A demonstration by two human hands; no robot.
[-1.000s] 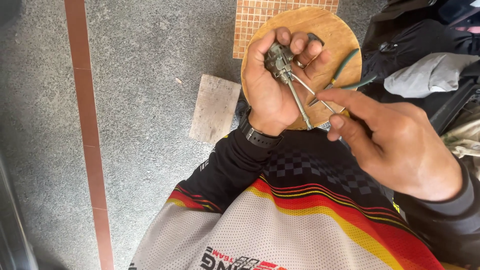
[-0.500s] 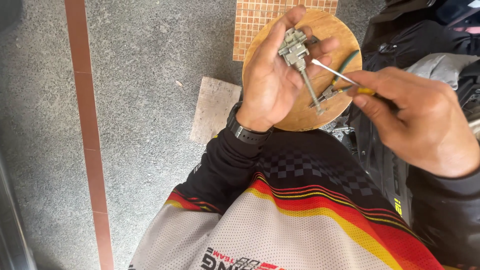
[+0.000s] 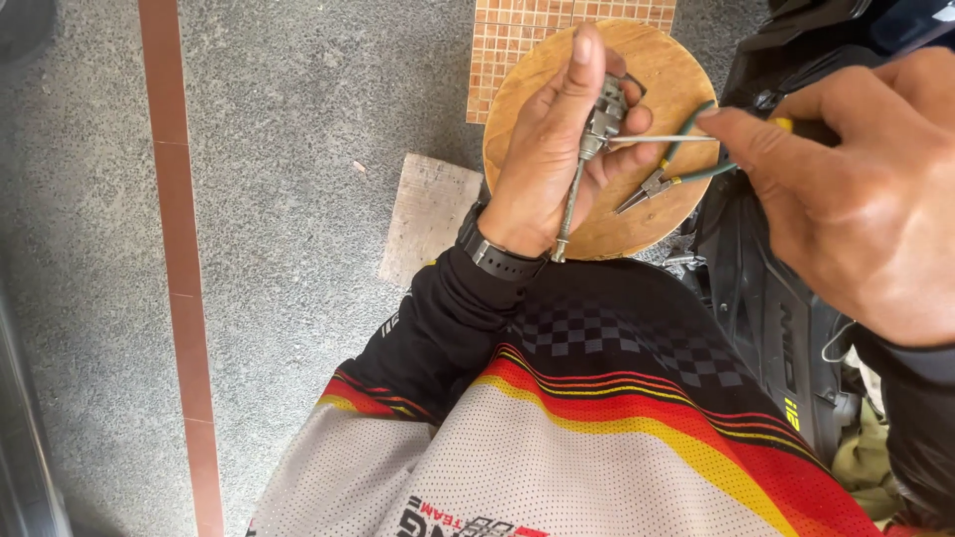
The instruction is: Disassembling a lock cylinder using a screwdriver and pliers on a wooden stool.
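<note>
I see my left hand (image 3: pixel 557 159) up over a round wooden board (image 3: pixel 657 214). It is wrapped around a small grey metal part (image 3: pixel 603 114). The part looks old and dull. It has a chunky, bumpy head at the top and one long thin rod (image 3: pixel 568 214) that hangs down past my palm to my wrist. My fingers curl over the head and my thumb points up beside it, so the hand is closed on the part.

My right hand (image 3: pixel 856 199) is big and close to the camera. Its finger and thumb are pinched on a thin screwdriver (image 3: pixel 662 138). I can see a bit of yellow handle under my finger. The thin metal shaft lies flat and its tip touches the head of the metal part.

One pair of pliers (image 3: pixel 668 179) with green handles lies on the board, just under the screwdriver. Its jaws point down and to the left.

I count one metal part, one screwdriver, one pair of pliers and one round board. There is one black watch (image 3: pixel 497 254) on my left wrist. One flat pale stone slab (image 3: pixel 428 214) lies on the grey floor beside the board. A patch of small orange tiles (image 3: pixel 517 40) shows behind the board.
</note>
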